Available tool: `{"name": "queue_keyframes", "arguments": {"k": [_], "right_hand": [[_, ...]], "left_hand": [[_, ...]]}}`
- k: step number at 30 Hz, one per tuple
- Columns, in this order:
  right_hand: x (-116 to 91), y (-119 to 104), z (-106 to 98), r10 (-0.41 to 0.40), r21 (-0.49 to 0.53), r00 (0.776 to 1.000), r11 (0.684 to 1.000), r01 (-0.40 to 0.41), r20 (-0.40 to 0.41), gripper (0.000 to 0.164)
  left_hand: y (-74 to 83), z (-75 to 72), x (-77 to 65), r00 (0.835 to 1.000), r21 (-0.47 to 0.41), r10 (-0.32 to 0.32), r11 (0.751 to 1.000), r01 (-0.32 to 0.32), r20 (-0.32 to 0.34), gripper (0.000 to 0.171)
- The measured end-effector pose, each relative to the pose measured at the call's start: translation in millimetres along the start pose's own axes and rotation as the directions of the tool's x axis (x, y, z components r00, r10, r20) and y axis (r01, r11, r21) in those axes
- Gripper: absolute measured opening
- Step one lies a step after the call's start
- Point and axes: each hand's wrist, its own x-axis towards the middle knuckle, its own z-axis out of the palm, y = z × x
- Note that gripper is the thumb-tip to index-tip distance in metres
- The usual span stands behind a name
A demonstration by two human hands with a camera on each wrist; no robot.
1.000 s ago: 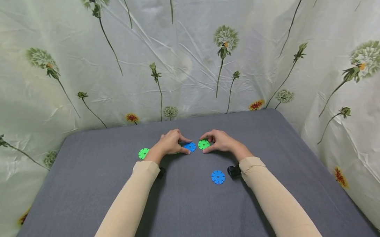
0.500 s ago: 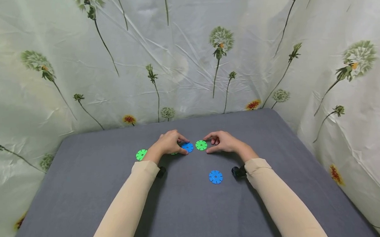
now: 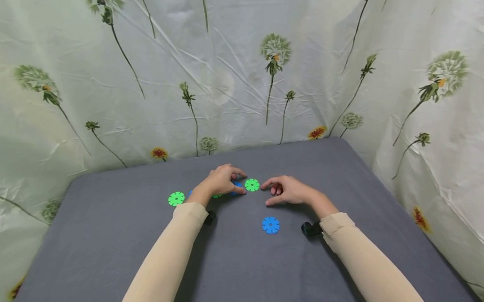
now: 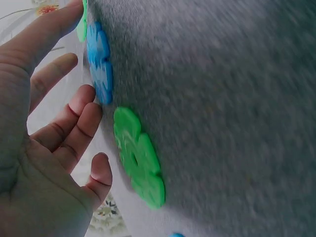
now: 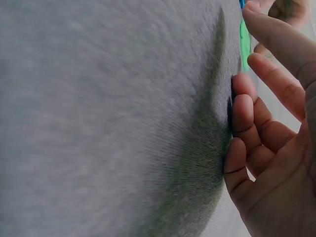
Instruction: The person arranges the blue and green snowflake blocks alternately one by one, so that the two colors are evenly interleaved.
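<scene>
Flat slotted plastic discs lie in a row on the grey table. My left hand (image 3: 221, 180) is over the row, thumb and index finger apart beside a blue disc (image 3: 236, 186) that it partly covers. Under that hand, another green disc (image 4: 138, 158) and the blue one (image 4: 100, 61) show in the left wrist view. A green disc (image 3: 252, 185) lies between my two hands. Just right of it is my right hand (image 3: 291, 191), holding nothing, index finger and thumb extended and the other fingers bent. In the right wrist view that green disc (image 5: 244, 44) shows edge-on.
A green disc (image 3: 176, 198) ends the row at left, with a sliver of blue disc (image 3: 190, 193) beside my left wrist. A separate blue disc (image 3: 271, 225) lies nearer me. Behind the grey table (image 3: 238, 266) hangs a flowered curtain (image 3: 223, 80).
My right hand has let go of the green disc and drawn back to the right and nearer me. My left hand has shifted slightly right along the row. The whole view has drifted.
</scene>
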Motion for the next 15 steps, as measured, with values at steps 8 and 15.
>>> {"name": "queue_keyframes", "arguments": {"k": [8, 15], "right_hand": [[-19, -2, 9, -0.041, 0.0, 0.998, 0.999, 0.042, 0.057, 0.04], [-38, -4, 15, -0.066, -0.034, 0.994, 0.997, 0.069, 0.091, 0.04]], "left_hand": [[8.2, 7.3, 6.3, 1.0, -0.006, 0.011, 1.0, -0.011, 0.003, 0.051], [12.3, 11.4, 10.3, 1.0, -0.008, 0.011, 1.0, -0.011, 0.004, 0.051]]}}
